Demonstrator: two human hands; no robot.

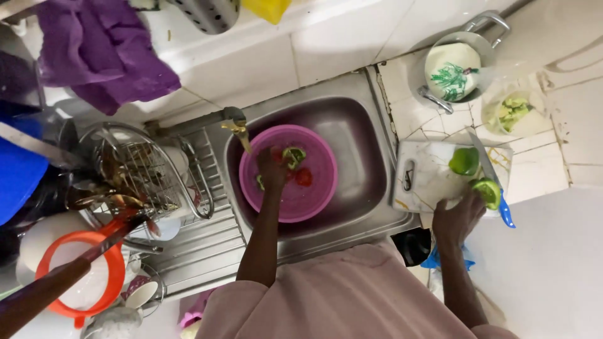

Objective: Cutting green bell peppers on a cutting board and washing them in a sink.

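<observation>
My left hand point(273, 171) reaches down into a pink basin point(317, 204) that sits in the steel sink point(361, 129). It lies among pieces of green pepper point(293, 155) and a red tomato point(304, 177); its grip is hidden. My right hand point(457, 216) rests at the near edge of a white cutting board point(427, 179), fingers on a green pepper half point(488, 191). A second pepper half point(464, 161) lies further up the board. A knife point(487, 164) with a blue handle lies across the board beside both halves.
A tap point(237, 124) hangs over the basin's left rim. A wire dish rack point(141, 169) and an orange strainer point(81, 276) stand on the left drainer. A metal pot point(452, 72) and a clear bowl of cut greens point(512, 113) sit behind the board. A purple cloth point(100, 53) lies top left.
</observation>
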